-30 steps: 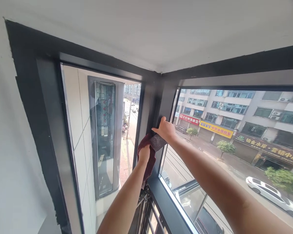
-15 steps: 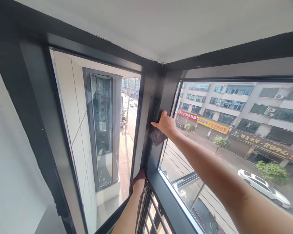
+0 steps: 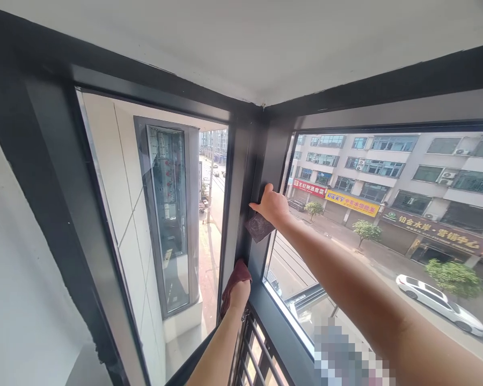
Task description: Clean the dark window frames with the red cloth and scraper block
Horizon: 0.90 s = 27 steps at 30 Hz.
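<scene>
My left hand (image 3: 239,294) presses a dark red cloth (image 3: 233,281) low on the corner post (image 3: 251,214); it looks soft and light, best bunched in the palm. My right hand (image 3: 271,206) lies flat higher up, pinning a stiff, thin dark pad (image 3: 259,229) by its top edge.

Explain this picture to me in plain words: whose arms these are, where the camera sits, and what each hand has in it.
There is no machine here. The camera is worn on a person's head, so the two bare arms reaching forward are that person's own. They face the inside corner of a dark window frame, where two panes meet; a street with shops and a white car lies below outside. The right hand is raised against the corner post and holds a small dark flat pad there. The left hand is lower, near the foot of the post, with a dark red cloth bunched over it. Metal railing bars show below.
</scene>
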### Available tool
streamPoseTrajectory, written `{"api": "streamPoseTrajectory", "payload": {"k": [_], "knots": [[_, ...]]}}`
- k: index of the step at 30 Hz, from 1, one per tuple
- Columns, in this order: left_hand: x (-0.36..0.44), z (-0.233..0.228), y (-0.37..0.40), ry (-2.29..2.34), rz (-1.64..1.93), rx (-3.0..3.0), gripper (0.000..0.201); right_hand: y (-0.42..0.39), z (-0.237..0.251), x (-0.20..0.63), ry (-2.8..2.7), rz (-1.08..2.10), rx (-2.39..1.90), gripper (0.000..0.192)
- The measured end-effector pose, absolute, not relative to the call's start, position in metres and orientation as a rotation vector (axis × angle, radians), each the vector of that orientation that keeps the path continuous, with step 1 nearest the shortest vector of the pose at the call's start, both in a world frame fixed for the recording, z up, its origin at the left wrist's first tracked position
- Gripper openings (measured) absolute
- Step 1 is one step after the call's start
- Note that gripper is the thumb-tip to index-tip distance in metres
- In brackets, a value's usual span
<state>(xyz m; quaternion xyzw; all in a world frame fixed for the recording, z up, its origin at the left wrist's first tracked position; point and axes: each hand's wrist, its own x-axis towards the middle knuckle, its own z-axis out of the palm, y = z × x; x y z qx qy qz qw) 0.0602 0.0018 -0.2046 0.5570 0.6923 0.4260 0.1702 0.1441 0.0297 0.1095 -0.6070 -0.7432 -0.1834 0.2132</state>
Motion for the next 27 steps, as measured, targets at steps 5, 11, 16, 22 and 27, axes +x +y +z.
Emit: {"api": "streamPoseTrajectory", "payload": {"k": [5,11,16,22,27], "knots": [[0.075,-0.222,-0.001,2.060,1.279,1.504,0.052,0.029,0.109,0.144,-2.065,-0.511,-1.674,0.056],[0.088,-0.246,-0.003,2.131,1.328,1.431,0.049,0.030,0.108,0.145,-2.062,-0.495,-1.657,0.054],[0.099,-0.226,0.022,2.081,1.424,1.569,0.037,0.030,0.108,0.146,-2.062,-0.514,-1.654,0.054],[0.096,-0.259,0.009,2.167,1.426,1.487,0.036,0.030,0.108,0.146,-2.065,-0.514,-1.657,0.054],[0.092,-0.265,0.004,2.214,1.454,1.406,0.036,0.029,0.109,0.145,-2.054,-0.530,-1.671,0.054]]}}
